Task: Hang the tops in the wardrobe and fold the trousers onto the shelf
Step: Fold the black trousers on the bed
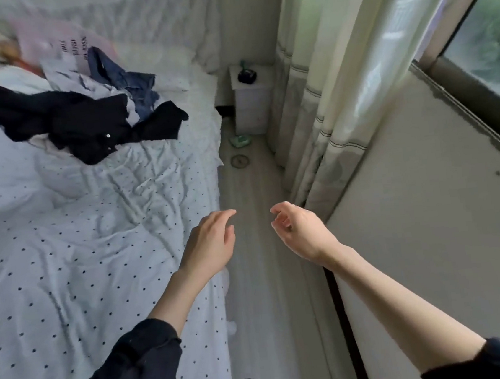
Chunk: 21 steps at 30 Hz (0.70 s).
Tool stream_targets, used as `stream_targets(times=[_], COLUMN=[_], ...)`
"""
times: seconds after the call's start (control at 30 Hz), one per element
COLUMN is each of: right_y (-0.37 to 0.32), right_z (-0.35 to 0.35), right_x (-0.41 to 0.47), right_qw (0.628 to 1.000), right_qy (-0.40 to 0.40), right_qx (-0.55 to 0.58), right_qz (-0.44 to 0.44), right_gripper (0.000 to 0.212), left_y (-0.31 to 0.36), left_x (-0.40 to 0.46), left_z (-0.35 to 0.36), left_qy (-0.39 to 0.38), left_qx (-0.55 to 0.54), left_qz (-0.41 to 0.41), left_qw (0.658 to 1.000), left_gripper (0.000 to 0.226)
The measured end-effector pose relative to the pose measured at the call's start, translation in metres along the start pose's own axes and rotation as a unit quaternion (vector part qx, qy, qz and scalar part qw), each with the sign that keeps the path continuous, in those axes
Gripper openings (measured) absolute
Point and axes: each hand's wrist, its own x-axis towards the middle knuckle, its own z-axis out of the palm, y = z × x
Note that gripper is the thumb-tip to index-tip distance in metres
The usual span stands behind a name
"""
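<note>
A heap of clothes lies on the far part of the bed [66, 270]. A black top with small buttons [81, 123] sprawls across the front of the heap. Blue jeans [126, 79] and a white printed garment [60, 70] lie behind it. My left hand [211, 246] hovers over the bed's right edge, fingers relaxed and holding nothing. My right hand [299, 233] hangs above the floor strip, fingers loosely curled and holding nothing. Both hands are well short of the heap. No wardrobe or shelf is in view.
A narrow floor strip [258, 250] runs between the bed and a grey wall [432, 232] under a window. Curtains [326, 104] hang at the right. A white bedside cabinet [252, 102] stands at the far end, with small objects on the floor before it.
</note>
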Motion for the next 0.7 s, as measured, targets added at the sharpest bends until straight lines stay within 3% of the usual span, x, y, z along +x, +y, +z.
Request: stream_targets(times=[0.17, 0.33, 0.5, 0.7], right_y=[0.011, 0.015, 0.013, -0.023], right_z=[-0.012, -0.022, -0.045, -0.039], right_x=[0.090, 0.202, 0.330, 0.440], right_qw=[0.997, 0.986, 0.971, 0.944], right_qy=[-0.053, -0.109, -0.169, -0.248], right_qx=[-0.005, 0.003, 0.030, 0.039], right_qz=[-0.058, -0.126, -0.165, -0.217], right_gripper=[0.030, 0.032, 0.030, 0.030], left_y=[-0.007, -0.027, -0.032, -0.057], left_x=[0.051, 0.134, 0.240, 0.300], left_z=[0.002, 0.001, -0.001, -0.024], left_qy=[0.016, 0.084, 0.150, 0.195], left_qx=[0.021, 0.007, -0.021, -0.034], left_qz=[-0.058, -0.147, -0.238, -0.332], left_qw=[0.998, 0.986, 0.959, 0.922], left_gripper=[0.037, 0.036, 0.037, 0.038])
